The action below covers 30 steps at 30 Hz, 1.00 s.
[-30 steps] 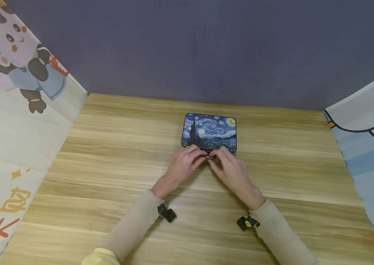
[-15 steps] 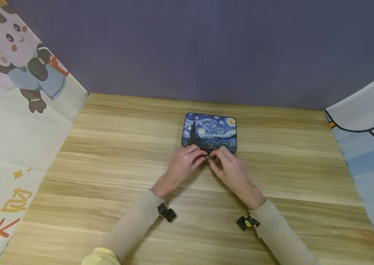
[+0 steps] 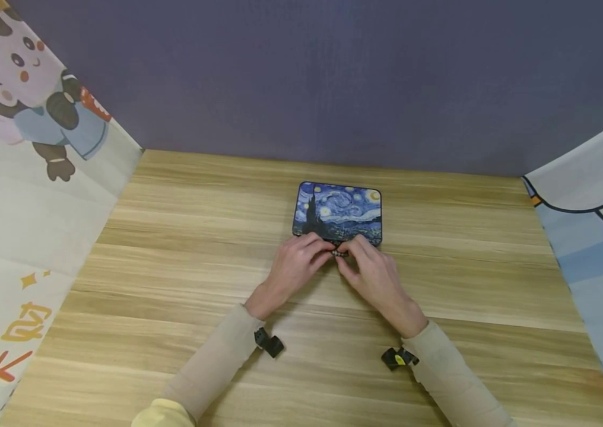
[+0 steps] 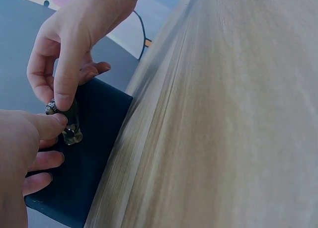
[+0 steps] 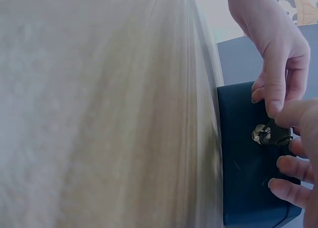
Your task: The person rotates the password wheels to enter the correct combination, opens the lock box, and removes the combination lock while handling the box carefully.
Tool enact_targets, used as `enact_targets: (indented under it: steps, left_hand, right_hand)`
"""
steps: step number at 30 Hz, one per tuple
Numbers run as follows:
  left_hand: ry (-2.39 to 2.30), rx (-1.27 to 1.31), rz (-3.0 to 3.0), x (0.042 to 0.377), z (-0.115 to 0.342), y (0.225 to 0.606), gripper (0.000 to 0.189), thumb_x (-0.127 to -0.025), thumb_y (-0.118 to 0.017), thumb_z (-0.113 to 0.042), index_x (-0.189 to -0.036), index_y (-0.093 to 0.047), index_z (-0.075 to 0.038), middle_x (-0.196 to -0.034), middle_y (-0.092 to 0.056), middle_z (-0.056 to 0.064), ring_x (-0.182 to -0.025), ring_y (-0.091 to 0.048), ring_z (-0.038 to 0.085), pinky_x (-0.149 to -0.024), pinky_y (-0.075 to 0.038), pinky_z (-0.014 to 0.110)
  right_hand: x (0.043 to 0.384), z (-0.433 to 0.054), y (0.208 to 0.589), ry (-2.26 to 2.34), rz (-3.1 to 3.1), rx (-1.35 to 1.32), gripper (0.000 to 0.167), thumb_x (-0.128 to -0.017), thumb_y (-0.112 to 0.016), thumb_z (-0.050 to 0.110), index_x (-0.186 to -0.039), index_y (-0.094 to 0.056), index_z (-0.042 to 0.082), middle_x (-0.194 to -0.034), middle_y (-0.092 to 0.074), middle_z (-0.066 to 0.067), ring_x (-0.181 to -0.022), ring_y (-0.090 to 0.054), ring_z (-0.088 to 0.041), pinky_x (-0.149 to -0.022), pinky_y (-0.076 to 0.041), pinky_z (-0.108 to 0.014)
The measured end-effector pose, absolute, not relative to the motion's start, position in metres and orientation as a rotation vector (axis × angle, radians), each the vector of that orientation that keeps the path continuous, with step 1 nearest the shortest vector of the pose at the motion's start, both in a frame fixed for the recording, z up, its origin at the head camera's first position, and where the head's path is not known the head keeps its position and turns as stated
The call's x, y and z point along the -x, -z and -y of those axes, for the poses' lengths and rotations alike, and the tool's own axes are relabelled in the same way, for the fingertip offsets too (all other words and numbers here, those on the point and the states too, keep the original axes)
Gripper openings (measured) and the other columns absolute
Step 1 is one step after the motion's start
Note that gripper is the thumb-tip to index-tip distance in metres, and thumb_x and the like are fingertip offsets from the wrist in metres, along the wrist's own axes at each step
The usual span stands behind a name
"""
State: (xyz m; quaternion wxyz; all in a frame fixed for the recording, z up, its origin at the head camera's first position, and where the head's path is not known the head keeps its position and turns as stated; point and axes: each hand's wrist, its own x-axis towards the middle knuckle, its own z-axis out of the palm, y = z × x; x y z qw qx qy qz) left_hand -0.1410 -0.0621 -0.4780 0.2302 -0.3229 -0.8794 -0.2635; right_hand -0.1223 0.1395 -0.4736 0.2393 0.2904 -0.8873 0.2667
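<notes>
A box with a swirling blue night-sky painting on its lid [image 3: 340, 212] stands on the table, lid down. Its dark front wall [image 4: 94, 163] carries a metal clasp [image 5: 272, 134], the lower part of which shows as a bright fitting. My left hand [image 3: 297, 262] holds the clasp from the left, thumb and forefinger at its edge. From the right, my right hand [image 3: 371, 268] pinches the clasp too, its thumb below. The other fingers of both hands lie against the box front. The fingertips hide much of the clasp.
The wood-grain table [image 3: 200, 237] reaches back to a dark blue-grey wall [image 3: 323, 83]. Printed cloths hang at the left [image 3: 29, 207] and right sides. A small black camera [image 3: 269, 343] sits at each wrist.
</notes>
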Motion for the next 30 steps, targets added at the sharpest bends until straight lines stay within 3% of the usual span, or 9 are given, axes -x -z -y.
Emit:
enact_targets:
  steps: [30]
  left_hand:
    - [0.741, 0.886, 2.419, 0.1396, 0.0619, 0.4734, 0.011, -0.090, -0.082, -0.019, -0.099, -0.080, -0.013, -0.094, -0.074, -0.003, -0.081, -0.069, 0.012, -0.072, -0.057, 0.027]
  right_hand:
    - [0.1223, -0.1391, 0.4698, -0.712, 2.435, -0.795, 0.022, -0.085, -0.083, 0.010, -0.101, -0.069, 0.007, -0.090, -0.064, -0.005, -0.064, -0.056, -0.013, -0.047, -0.046, -0.027]
